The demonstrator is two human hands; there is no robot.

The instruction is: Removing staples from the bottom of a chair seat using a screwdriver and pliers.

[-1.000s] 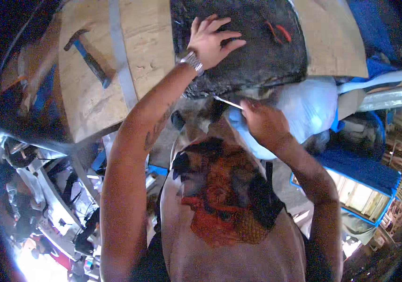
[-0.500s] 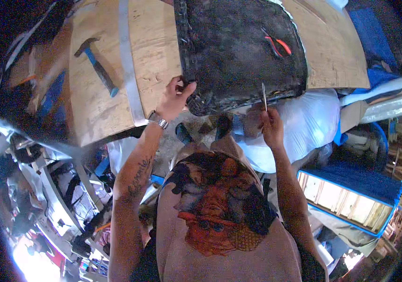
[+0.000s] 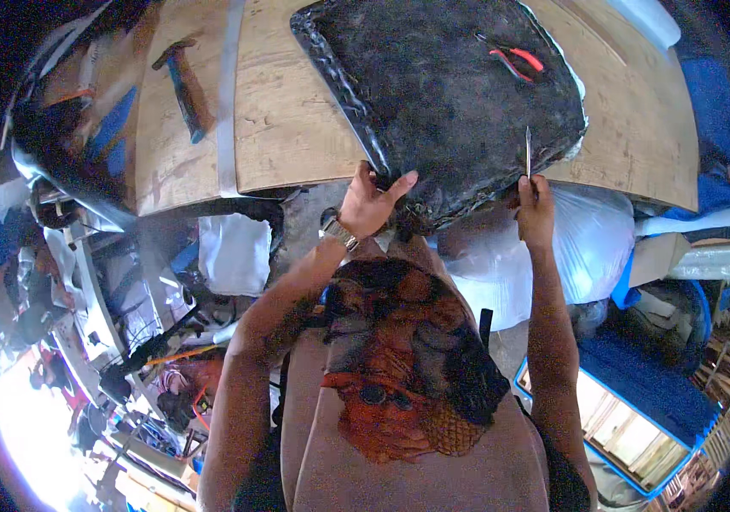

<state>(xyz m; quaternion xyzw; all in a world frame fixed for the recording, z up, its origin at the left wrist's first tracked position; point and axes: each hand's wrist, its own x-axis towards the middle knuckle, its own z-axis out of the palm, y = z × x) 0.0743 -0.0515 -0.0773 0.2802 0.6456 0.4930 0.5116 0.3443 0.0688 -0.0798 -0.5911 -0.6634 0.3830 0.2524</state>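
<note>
A black padded panel (image 3: 459, 102), shaped like a seat cushion with ragged edges, lies turned at an angle on the plywood tabletop, its near corner jutting past the front edge. My left hand (image 3: 369, 200) pinches the panel's near left edge, thumb on top and fingers curled around the side. In my right hand (image 3: 535, 213) is a slim screwdriver (image 3: 529, 149), its metal shaft pointing away from me beside the panel's near right edge; the fist hides its handle. Red-handled pliers (image 3: 514, 64) rest on the panel's far right part.
A blue-handled hammer (image 3: 184, 98) lies left on the plywood table (image 3: 288, 128), near a grey strip (image 3: 228, 111). Under the table's front edge bulges a clear plastic-wrapped bundle (image 3: 587, 243). A blue-edged wooden frame (image 3: 638, 427) stands at lower right.
The panel has turned counterclockwise, its left edge now slanting, and the pliers have moved with it. My left hand still grips it; both hands have shifted right in view.
</note>
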